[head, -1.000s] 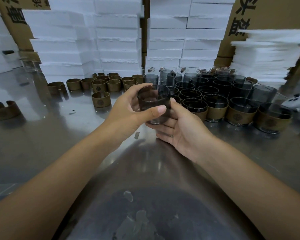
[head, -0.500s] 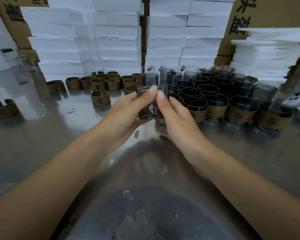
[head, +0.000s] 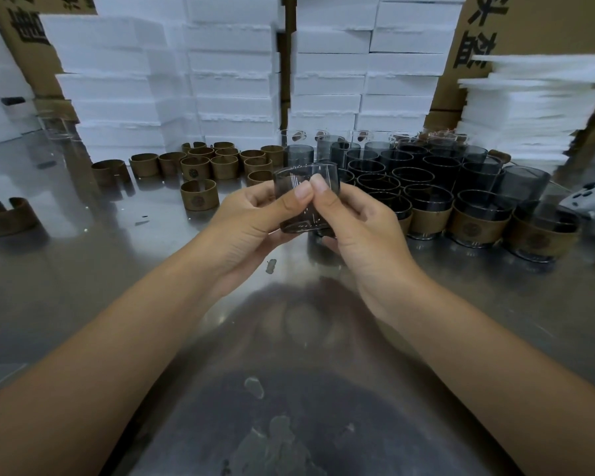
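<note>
A small smoky grey glass cup [head: 298,218] without a sleeve is held just above the steel table [head: 83,286], in the middle of the view. My left hand [head: 251,225] grips it from the left and my right hand [head: 361,228] from the right, both thumbs pressed side by side on its near wall. Brown cardboard sleeves [head: 200,199] lie open at the back left. A cluster of grey glass cups [head: 426,176] stands at the back right, and the front ones [head: 480,219] wear brown sleeves.
Stacks of white foam boxes [head: 234,73] and cardboard cartons [head: 536,25] wall off the back. A pile of white foam sheets [head: 533,108] rises at the right. A white controller-like device [head: 588,201] lies at the right edge. One loose sleeve [head: 7,216] sits far left.
The cup has turned in my hands. A second ago its mouth faced me with the right hand under it; now both thumbs press its side wall and it sits slightly lower.
</note>
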### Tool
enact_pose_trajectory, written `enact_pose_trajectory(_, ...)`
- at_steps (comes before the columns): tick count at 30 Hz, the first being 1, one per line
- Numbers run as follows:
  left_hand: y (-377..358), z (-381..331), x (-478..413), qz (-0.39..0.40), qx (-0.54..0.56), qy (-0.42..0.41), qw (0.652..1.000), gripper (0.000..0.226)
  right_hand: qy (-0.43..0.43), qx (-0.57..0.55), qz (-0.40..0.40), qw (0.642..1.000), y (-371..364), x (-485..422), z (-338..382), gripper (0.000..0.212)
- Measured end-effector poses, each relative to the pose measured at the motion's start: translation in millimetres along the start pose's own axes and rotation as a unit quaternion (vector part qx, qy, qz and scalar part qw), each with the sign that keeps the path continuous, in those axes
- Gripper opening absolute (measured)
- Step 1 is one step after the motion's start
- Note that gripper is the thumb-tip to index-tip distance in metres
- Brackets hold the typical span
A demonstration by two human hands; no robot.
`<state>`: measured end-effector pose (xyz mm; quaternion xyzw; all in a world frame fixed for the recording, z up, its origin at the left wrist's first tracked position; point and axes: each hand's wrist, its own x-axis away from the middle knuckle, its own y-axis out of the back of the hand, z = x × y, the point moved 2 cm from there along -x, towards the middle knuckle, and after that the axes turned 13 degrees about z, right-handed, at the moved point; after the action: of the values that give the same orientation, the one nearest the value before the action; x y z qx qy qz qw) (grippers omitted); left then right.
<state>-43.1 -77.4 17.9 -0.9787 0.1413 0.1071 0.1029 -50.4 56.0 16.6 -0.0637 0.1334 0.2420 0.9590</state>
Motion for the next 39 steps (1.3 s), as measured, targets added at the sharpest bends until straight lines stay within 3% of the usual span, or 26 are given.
enact_pose_trajectory(10,4.9,-0.4,-1.9,0.032,0.064,-0.014,0.997,0.056,-0.054,-0.083,-0.006,0.995,5.5,-2.5,1.6,0.06)
enact_pose_trajectory(12,5.0,0.2,-1.6,0.032,0.04,-0.002,0.999,0.056,-0.059,-0.082,-0.014,0.995,6.7,-3.2,0.4,0.058)
enact_pose_trajectory(15,4.2,-0.5,-0.5,0.043,0.001,0.012,0.999,0.037,-0.037,-0.047,0.015,0.998,3.6,-1.6,2.1,0.049)
enact_pose_trajectory(18,4.3,-2.4,0.1,0.043,-0.006,0.019,0.999,0.051,0.005,0.014,0.031,0.999,-0.9,-0.3,4.6,0.053)
enact_pose_trajectory(21,3.4,-2.7,0.3,0.012,-0.035,0.01,0.999,0.054,0.019,0.031,0.016,0.999,-0.8,-1.1,3.6,0.051)
enact_pose_trajectory(24,2.7,-1.8,0.2,-0.03,-0.061,-0.014,0.998,0.049,0.019,0.028,-0.016,0.999,2.9,-2.8,0.8,0.034)
enact_pose_trajectory(28,1.4,-0.7,-0.3,-0.024,-0.081,-0.01,0.996,0.037,0.022,0.044,-0.045,0.998,2.7,-3.7,-0.8,0.026)
enact_pose_trajectory(34,-3.4,-1.7,0.4,0.0,-0.043,-0.04,0.998,0.049,0.023,0.033,-0.06,0.997,0.6,-2.7,-0.1,0.038)
enact_pose_trajectory(39,-2.3,-2.2,0.8,0.01,-0.006,-0.043,0.999,0.052,0.027,0.006,-0.069,0.997,1.5,-1.6,3.0,0.06)
